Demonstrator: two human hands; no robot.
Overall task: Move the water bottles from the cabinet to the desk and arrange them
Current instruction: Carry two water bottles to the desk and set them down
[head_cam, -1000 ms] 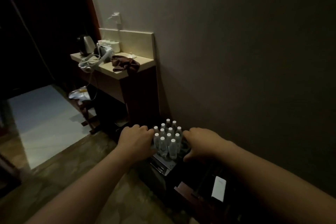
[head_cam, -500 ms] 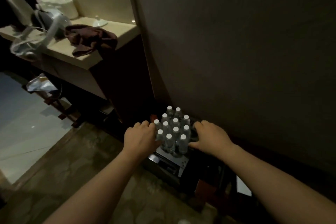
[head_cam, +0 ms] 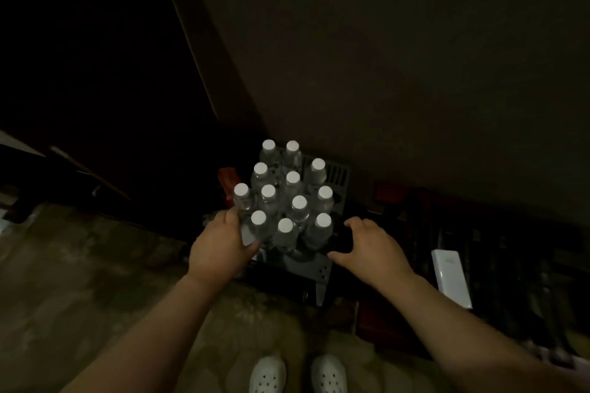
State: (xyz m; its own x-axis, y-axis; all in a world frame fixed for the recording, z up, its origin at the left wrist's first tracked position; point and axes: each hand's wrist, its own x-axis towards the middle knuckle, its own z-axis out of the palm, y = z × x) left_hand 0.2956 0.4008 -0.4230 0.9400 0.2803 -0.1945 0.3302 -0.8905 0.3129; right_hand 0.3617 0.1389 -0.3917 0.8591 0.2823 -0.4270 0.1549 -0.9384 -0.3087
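Several clear water bottles (head_cam: 292,178) with white caps stand in a tight cluster on a low grey cabinet (head_cam: 308,268) against the wall. My left hand (head_cam: 218,249) is wrapped around the front-left bottle (head_cam: 258,228), thumb across its front and fingers behind it. To the right of the cluster, my right hand (head_cam: 367,246) hovers with its fingers spread, a small gap away from the nearest bottle (head_cam: 322,226) and holding nothing. The room is very dim and the bottles' lower halves are hard to make out. The desk is out of view.
A white flat box (head_cam: 451,277) lies on dark furniture to the right of the cabinet. The wall (head_cam: 399,73) rises right behind the bottles. Dark wooden furniture (head_cam: 111,89) fills the upper left. My white shoes (head_cam: 267,375) stand on the mottled floor (head_cam: 95,281).
The view has tilted down and closer, so the desk has left the frame. My right hand came off the cluster and spread apart. My left hand stayed closed on the front-left bottle.
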